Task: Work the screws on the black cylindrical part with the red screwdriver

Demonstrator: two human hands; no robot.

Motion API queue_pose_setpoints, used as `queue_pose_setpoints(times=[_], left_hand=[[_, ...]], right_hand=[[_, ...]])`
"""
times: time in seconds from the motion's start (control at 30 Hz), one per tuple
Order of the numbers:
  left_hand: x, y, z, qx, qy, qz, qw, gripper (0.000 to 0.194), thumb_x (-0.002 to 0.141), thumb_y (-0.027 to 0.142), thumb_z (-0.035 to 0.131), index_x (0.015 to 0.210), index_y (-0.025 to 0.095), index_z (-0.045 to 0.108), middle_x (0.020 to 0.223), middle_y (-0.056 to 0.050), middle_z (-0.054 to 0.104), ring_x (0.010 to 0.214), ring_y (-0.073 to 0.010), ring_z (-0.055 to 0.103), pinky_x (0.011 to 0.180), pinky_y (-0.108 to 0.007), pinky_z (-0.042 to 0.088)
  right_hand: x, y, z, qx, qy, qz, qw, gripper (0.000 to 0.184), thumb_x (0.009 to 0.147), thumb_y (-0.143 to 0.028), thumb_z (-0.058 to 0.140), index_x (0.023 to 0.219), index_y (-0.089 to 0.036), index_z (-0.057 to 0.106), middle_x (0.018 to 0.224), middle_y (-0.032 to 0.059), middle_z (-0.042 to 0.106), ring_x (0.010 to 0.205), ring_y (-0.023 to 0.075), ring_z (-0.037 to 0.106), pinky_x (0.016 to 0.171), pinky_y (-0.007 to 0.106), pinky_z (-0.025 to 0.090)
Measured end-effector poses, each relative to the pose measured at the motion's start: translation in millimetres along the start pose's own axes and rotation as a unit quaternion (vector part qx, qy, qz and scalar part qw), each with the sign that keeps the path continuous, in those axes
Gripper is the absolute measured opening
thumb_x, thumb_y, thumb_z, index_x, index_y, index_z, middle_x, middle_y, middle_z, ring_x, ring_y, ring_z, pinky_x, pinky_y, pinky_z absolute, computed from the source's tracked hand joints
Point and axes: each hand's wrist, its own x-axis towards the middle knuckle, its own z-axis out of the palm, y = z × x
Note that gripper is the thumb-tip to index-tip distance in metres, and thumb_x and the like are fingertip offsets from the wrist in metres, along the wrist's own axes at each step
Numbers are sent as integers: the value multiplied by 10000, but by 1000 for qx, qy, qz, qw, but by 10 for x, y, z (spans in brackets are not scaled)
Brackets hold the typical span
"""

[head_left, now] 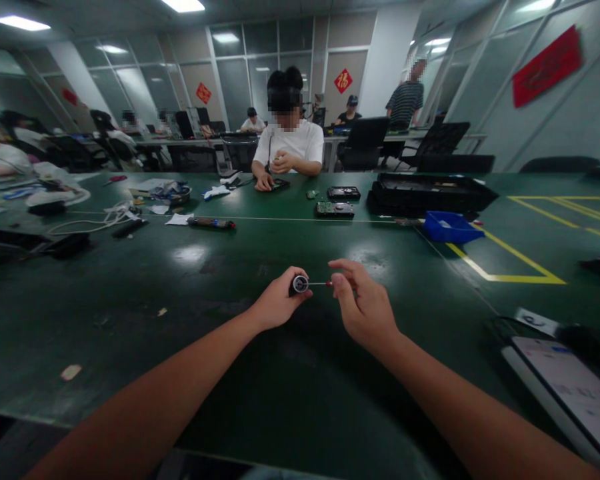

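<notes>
The wearer's left hand (279, 299) is wrapping its grip, thumb and fingers, firmly around a black cylinder (300, 285) whose round, pale-ringed end is facing the camera. A thin, silver metal rod with a red end (317, 284) is spanning the gap from the cylinder's right side towards the right hand (367, 307). That hand's grip is bending loosely, forefinger raised apart from thumb; the rod's red end is sitting right at the fingertips, but whether they are pinching it or merely meeting it I cannot tell.

Rod and cylinder are appearing over the dark green surface (260, 247), between the hands. As a judgement, the rod is running the greater risk: if the right fingertips are giving it little hold, it could be tilting or dropping from a small sideways push. The cylinder, being round, could be twisting within the left grip if that hold is loosening, pulling the rod out of line.

Beyond the cylinder, to its left, a dark, pen-shaped tool with a red tip (213, 223) is lying. Beyond it to the right, a green-topped, rectangular electronic unit (335, 209) is resting, and farther right, a blue plastic tray (450, 230). Straight beyond the cylinder, a co-worker in a white shirt (300, 143) is sitting, handling small parts.
</notes>
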Motion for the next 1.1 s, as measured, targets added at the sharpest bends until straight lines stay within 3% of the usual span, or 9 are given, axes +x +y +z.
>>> queue_pose_setpoints(times=[0.1, 0.2, 0.5, 0.7, 0.9, 1.03, 1.1], left_hand=[[7, -7, 0, -14, 10, 2, 1000, 250, 894, 328, 613, 1095, 207, 525, 951, -1, 586, 856, -164, 543, 758, -278, 422], [15, -13, 1, -24, 16, 8, 1000, 262, 901, 356, 605, 1104, 207, 533, 978, -10, 591, 882, -172, 548, 786, -289, 424], [24, -60, 5, -39, 27, 11, 999, 291, 908, 415, 595, 1099, 209, 520, 919, 3, 568, 817, -162, 529, 747, -281, 406], [16, -32, 0, -17, 14, 4, 1000, 245, 910, 340, 593, 1103, 218, 505, 924, 5, 570, 828, -163, 530, 751, -284, 401], [16, -31, 16, -14, 6, 3, 1000, 246, 899, 331, 604, 1096, 218, 509, 923, 6, 573, 824, -163, 529, 746, -285, 403], [17, -27, 17, -12, 11, -2, 1000, 262, 899, 358, 603, 1098, 214, 513, 928, -1, 578, 842, -172, 532, 751, -292, 410], [17, -28, 10, -18, 10, -3, 1000, 272, 901, 375, 598, 1100, 211, 512, 933, -3, 578, 846, -174, 533, 753, -294, 415]], right_hand=[[-6, 30, 31, 32, 23, 12, 999, 317, 977, -301, 480, 1274, -190, 480, 852, 40, 679, 778, 190, 682, 704, 322, 499], [-12, 45, 44, 47, 29, 17, 998, 233, 968, -311, 509, 1172, -203, 544, 932, 60, 701, 856, 198, 696, 769, 333, 508], [-10, -70, -3, 10, -7, 0, 1000, 202, 997, -334, 449, 1036, -202, 597, 685, -11, 621, 584, 136, 607, 585, 269, 443], [-30, -46, -6, 34, -4, -33, 999, 213, 994, -278, 439, 1161, -198, 544, 870, 39, 675, 794, 176, 671, 712, 305, 496], [-20, -78, -7, -5, -12, -17, 1000, 175, 992, -306, 464, 1030, -203, 601, 708, -6, 620, 618, 140, 615, 594, 273, 441], [-19, -69, 2, 8, 7, -22, 1000, 255, 976, -243, 451, 1213, -182, 518, 810, 17, 642, 702, 158, 634, 660, 293, 471], [-22, -64, -4, 10, -3, -23, 1000, 246, 976, -251, 447, 1202, -187, 523, 839, 27, 644, 746, 169, 639, 684, 303, 476]])
